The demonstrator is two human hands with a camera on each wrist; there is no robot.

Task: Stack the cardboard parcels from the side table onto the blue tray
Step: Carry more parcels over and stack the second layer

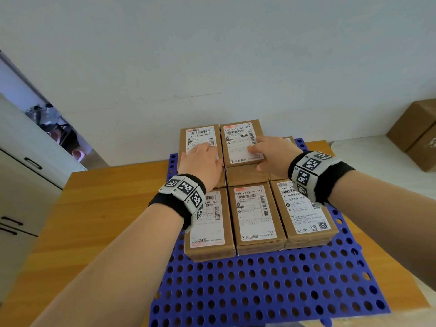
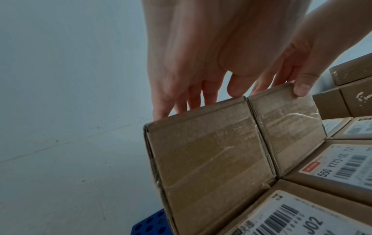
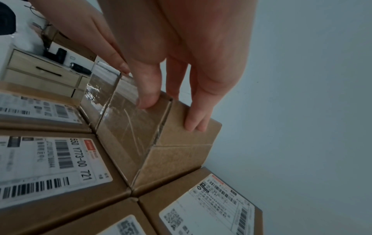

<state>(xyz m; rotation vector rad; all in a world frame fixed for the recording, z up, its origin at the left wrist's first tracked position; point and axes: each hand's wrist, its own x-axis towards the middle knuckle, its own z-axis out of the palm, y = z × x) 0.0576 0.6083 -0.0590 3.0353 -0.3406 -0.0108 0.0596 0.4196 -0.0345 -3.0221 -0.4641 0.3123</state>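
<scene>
A blue perforated tray [image 1: 259,291] lies on a wooden table [image 1: 106,208] and bears brown cardboard parcels with white labels. Three parcels [image 1: 254,213] form the front row. Behind them the parcels are stacked two high. My left hand [image 1: 200,159] lies flat on the upper back-left parcel [image 1: 200,135], fingers straight over its top [image 2: 207,151]. My right hand [image 1: 271,152] rests on the upper parcel beside it [image 1: 238,138]. Its thumb [image 3: 147,101] presses the near top edge and its straight fingers [image 3: 193,125] lie down the right side [image 3: 201,138].
A white side table [image 1: 377,161] at the right holds larger brown boxes [image 1: 417,133]. A pale cabinet with dark handles [image 1: 18,173] stands at the left. A plain wall rises just behind the tray. The tray's near half is bare.
</scene>
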